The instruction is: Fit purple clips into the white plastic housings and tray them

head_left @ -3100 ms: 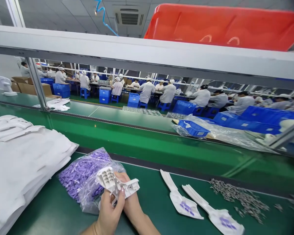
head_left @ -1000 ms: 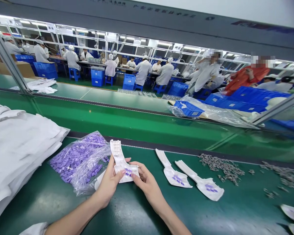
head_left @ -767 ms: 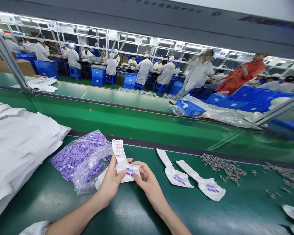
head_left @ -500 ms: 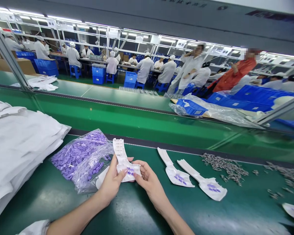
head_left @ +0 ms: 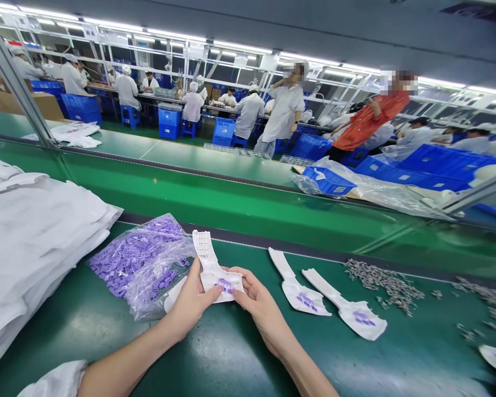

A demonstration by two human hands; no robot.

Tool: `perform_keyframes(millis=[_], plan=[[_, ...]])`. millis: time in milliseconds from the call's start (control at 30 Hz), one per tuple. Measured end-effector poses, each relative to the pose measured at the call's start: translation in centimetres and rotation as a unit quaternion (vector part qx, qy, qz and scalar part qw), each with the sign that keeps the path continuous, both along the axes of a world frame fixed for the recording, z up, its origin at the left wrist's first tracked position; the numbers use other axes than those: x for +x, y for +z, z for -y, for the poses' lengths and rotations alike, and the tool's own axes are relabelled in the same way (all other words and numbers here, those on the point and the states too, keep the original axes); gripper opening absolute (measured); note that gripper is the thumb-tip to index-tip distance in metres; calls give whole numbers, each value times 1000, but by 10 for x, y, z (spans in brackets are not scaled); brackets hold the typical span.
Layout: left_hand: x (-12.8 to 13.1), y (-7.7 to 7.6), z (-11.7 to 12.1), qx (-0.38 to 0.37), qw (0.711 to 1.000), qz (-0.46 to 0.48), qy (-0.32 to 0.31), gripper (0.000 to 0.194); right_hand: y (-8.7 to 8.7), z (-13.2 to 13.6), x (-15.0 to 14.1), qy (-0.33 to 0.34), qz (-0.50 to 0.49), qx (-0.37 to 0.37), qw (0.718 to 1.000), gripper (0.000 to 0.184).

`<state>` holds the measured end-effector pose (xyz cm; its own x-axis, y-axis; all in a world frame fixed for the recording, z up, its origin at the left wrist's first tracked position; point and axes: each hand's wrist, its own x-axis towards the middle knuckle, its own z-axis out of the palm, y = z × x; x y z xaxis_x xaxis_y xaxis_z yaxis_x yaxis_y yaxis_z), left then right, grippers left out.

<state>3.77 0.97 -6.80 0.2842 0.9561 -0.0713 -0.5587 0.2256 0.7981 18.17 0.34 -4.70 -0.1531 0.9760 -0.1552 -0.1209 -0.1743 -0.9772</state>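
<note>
Between both hands I hold a white plastic housing (head_left: 210,271) with a narrow ribbed neck and a wide end, above the green table. Purple plastic pieces (head_left: 224,285) sit in its wide end. My left hand (head_left: 193,300) grips the left side, its thumb pressed beside the purple pieces. My right hand (head_left: 254,298) pinches the right edge, thumb on the front. The fingers behind the housing are partly hidden. To the left, a clear plastic bag (head_left: 149,264) spills over with small purple pieces. Another white part (head_left: 172,295) shows partly behind my left wrist.
Two similar white housings (head_left: 300,295) (head_left: 361,318) with purple pieces lie to the right. Beyond them are piles of small metallic-grey parts (head_left: 382,281). White sheets (head_left: 37,242) are stacked at left. A green barrier (head_left: 231,201) runs behind the table; people work beyond it.
The housing stays in both hands, and its neck tilts slightly more to the left. My thumbs have shifted slightly over the purple pieces. In the background, two standing people have moved left.
</note>
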Motion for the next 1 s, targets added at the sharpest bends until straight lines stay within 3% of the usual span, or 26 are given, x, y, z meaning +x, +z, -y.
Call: perform_keyframes(millis=[267,433,533,633,700,767,833,900,933,1000], plan=[[1,-7,0,46,992,-116,18,42,-10,3,-3,23,61,51,997,30],[3,-6,-1,26,989,-147,17,50,-8,3,-2,30,88,65,994,36],[4,-4,0,12,986,-165,-8,69,-12,-1,10,3,217,86,972,33],[2,-5,2,32,979,-202,-18,79,-22,-10,29,-78,385,159,906,34],[1,-7,3,74,970,-230,-29,61,-26,-15,39,-127,448,210,859,37],[0,-7,4,115,961,-249,-33,41,-27,-20,42,-149,472,256,830,38],[-2,-4,5,142,954,-264,-19,32,-27,-23,38,-121,502,319,795,39],[-3,3,8,212,932,-295,6,33,-29,-25,32,-43,551,392,735,41],[-4,7,11,272,908,-317,23,35,-32,-26,31,-3,575,424,699,42],[-6,14,19,405,835,-366,63,39,-39,-28,32,35,608,466,641,40]])
